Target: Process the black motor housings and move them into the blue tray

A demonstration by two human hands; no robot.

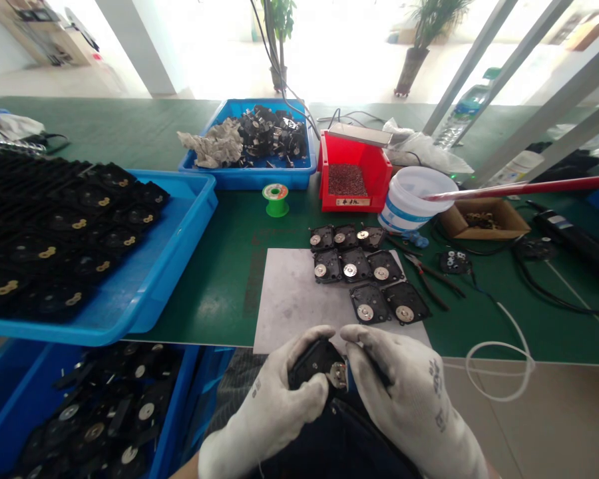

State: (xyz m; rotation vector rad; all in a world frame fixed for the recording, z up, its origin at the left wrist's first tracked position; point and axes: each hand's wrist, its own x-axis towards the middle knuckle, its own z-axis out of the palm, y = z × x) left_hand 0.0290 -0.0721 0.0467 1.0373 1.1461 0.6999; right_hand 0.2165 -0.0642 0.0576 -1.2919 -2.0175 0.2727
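Note:
Both of my hands wear white work gloves and meet just in front of the bench edge. My left hand [284, 392] is closed round a black plastic housing [312, 362], its thumb beside a small shiny metal piece [338, 376] on it. Close against it, my right hand [399, 379] has its fingers curled; a dark edge shows under them, but what they grip is mostly hidden. Beyond the hands, several black housings with silver discs [350, 270] lie in rows, partly on a white sheet [289, 299].
At left stands a blue tray [174, 246] of stacked black housings, above a lower blue bin [180, 392]. Farther back are a blue tray [249, 178] of parts, a green spool [277, 206], a red bin [327, 193] and a white bucket [414, 199]. Pliers [432, 283] lie right.

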